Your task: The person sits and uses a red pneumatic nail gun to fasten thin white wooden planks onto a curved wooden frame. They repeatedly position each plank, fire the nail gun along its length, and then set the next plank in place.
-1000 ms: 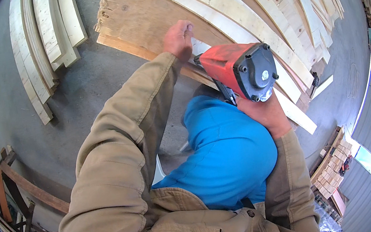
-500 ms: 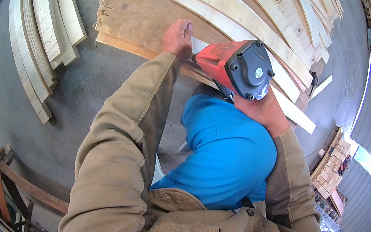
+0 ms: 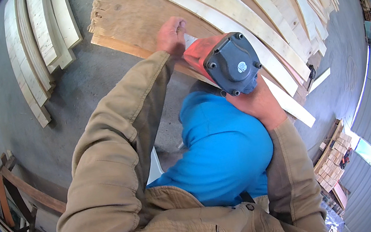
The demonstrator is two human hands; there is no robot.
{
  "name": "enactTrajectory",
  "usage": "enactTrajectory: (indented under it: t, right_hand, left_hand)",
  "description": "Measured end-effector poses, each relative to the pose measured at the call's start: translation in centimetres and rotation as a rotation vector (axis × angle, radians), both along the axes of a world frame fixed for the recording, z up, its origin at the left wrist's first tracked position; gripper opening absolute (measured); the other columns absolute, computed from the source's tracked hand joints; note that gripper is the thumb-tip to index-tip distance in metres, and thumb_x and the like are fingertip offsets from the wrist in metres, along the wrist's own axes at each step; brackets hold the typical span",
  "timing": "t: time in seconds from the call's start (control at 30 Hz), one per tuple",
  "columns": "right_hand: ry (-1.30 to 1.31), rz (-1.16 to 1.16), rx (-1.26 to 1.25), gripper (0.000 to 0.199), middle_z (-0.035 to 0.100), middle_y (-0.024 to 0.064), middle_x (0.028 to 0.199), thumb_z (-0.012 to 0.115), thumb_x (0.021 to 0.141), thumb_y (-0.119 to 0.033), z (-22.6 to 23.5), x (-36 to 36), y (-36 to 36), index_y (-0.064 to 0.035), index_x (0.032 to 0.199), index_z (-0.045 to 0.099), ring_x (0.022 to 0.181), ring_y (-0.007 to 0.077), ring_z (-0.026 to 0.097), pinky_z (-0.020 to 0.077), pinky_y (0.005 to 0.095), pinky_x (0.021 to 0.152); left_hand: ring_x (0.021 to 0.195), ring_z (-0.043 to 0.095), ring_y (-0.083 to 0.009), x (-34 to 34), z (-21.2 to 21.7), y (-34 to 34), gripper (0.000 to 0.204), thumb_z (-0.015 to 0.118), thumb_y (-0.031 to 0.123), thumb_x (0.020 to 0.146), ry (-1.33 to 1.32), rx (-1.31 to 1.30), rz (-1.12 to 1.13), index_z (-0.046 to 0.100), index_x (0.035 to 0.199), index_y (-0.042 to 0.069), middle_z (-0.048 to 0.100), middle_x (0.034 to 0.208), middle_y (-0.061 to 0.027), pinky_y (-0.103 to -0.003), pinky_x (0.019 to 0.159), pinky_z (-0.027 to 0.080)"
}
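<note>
My right hand (image 3: 262, 103) grips a red nail gun (image 3: 230, 64) with a black end cap facing up toward me. Most of its handle and its nose are hidden under the body. Just left of the gun, my left hand (image 3: 171, 38) is closed over the brown plywood board (image 3: 127, 11), near its close edge. A pale piece of wood (image 3: 190, 39) shows between that hand and the gun. Whatever the left fingers pinch, if anything, cannot be made out.
Long pale planks (image 3: 248, 18) lie across the board to the right. Another stack of planks (image 3: 29, 48) rests on the floor at far left. A wooden frame (image 3: 29, 189) stands at lower left, and small wood blocks (image 3: 333, 163) are piled at lower right.
The nail gun has shifted slightly left and up, its end cap turning more toward me. My left hand has drifted a little left in the picture, along with the board.
</note>
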State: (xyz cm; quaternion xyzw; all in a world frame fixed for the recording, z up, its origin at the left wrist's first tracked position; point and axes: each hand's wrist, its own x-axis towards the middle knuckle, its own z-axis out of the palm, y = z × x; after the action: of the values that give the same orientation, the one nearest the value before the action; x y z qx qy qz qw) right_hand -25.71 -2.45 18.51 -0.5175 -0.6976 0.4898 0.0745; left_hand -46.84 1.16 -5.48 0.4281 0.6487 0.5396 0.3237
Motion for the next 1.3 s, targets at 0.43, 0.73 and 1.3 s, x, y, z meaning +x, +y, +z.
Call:
enactTrajectory:
  t: [0.43, 0.73, 1.3]
  right_hand:
    - [-0.156, -0.312, -0.008, 0.027, 0.079, 0.0097, 0.1, 0.075, 0.084, -0.005, 3.3, 8.1, -3.2, -0.0014, 0.11, 0.075, 0.094, 0.0183, 0.073, 0.0567, 0.0334, 0.086]
    - [-0.322, -0.477, 0.035, 0.033, 0.075, 0.0073, 0.099, 0.072, 0.08, -0.003, 4.9, 21.2, -6.5, 0.0011, 0.113, 0.071, 0.09, 0.015, 0.067, 0.0549, 0.0313, 0.083]
    - [-0.08, -0.586, -0.03, 0.028, 0.077, 0.0158, 0.094, 0.069, 0.082, -0.006, 1.3, 20.6, -6.2, 0.0052, 0.108, 0.072, 0.089, 0.0202, 0.069, 0.0546, 0.0348, 0.085]
  left_hand:
    - [0.091, 0.071, -0.0296, -0.7, -0.1, 0.4, 0.026, 0.059, 0.027, 0.109, 0.15, -0.079, -0.037, 0.072, 0.119, 0.007, 0.073, 0.095, -0.015, -0.041, 0.084, 0.056]
    - [0.097, 0.072, -0.0265, -1.4, -1.2, 0.5, 0.03, 0.062, 0.03, 0.107, 0.187, -0.15, -0.068, 0.072, 0.12, 0.005, 0.075, 0.104, -0.0145, -0.039, 0.088, 0.056]
    - [0.157, 0.038, -0.0346, 1.9, 7.6, -3.3, 0.087, 0.087, 0.035, 0.087, 1.037, -0.127, -0.669, 0.046, 0.159, 0.01, 0.047, 0.164, -0.0153, -0.052, 0.13, 0.03]
